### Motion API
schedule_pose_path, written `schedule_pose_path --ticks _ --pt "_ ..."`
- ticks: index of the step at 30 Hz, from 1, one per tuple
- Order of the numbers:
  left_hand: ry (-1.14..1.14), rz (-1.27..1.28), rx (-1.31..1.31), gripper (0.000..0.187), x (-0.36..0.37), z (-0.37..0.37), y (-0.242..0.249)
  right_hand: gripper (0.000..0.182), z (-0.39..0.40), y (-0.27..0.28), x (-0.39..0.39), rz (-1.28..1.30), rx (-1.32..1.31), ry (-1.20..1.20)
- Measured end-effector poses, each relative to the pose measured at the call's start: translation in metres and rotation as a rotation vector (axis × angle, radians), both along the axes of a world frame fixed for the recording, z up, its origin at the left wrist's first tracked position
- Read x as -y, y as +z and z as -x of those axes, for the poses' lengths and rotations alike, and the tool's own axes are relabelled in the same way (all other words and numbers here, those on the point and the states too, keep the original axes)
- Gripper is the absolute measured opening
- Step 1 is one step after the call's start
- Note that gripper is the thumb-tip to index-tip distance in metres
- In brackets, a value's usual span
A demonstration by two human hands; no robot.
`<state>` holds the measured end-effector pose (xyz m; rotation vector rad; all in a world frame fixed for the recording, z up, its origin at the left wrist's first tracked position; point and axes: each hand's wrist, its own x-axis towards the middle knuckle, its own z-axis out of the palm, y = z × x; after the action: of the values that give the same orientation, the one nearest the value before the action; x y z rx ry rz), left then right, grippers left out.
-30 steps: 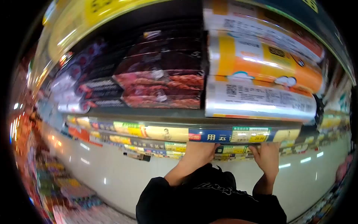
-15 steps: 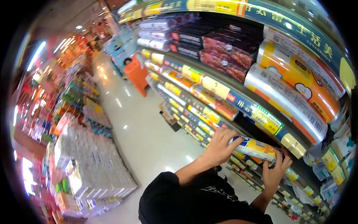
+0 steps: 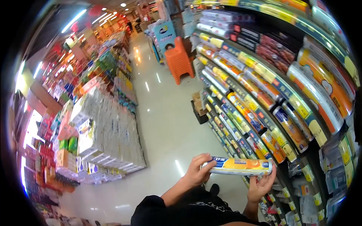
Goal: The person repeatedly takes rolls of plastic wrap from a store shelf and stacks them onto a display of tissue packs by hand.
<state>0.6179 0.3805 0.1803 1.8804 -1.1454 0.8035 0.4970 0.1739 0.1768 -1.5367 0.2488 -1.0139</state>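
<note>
- Here, held up between both hands: the yellow-and-white roll (image 3: 241, 164), its long axis crosswise, from hand to hand.
- Grasping its left end firmly with the left hand (image 3: 200, 168); gripping its right end with the right hand (image 3: 262, 186); equally near on either side.
- Hard to judge the tightness of that right-hand hold, with some fingertips out of sight.
- Below, the pale, glossy floor (image 3: 166, 135); near on the right, stocked shelving (image 3: 264, 73).
- Farther off, stacked white packs (image 3: 102, 130) leftward, stacked orange seats (image 3: 179, 60) ahead.
</note>
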Motion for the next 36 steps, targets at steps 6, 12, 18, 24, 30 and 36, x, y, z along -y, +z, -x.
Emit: schedule_pose_path --ticks 6,12,18,24,30,36 --pt "0.168 0.447 0.039 0.075 -0.068 0.027 0.009 0.07 -0.019 0.018 -0.082 -0.064 0.294 0.129" --pt "0.467 0.706 0.132 0.058 -0.201 0.068 0.001 0.075 -0.049 0.019 -0.205 0.17 0.431 0.374" --pt "0.747 0.649 0.058 0.066 -0.373 0.092 -0.008 0.073 -0.087 0.016 -0.383 -0.072 0.414 0.794" --pt "0.976 0.727 -0.022 0.076 -0.485 0.13 -0.025 0.075 -0.093 0.002 -0.518 0.021 0.38 0.998" --pt "0.759 1.225 -0.293 0.075 -0.549 0.127 -0.02 0.075 -0.123 -0.007 -0.607 0.127 0.28 1.103" --pt "1.04 1.12 -0.238 0.066 -0.62 0.101 -0.031 0.063 -0.171 -0.045 -0.689 -0.097 0.136 1.233"
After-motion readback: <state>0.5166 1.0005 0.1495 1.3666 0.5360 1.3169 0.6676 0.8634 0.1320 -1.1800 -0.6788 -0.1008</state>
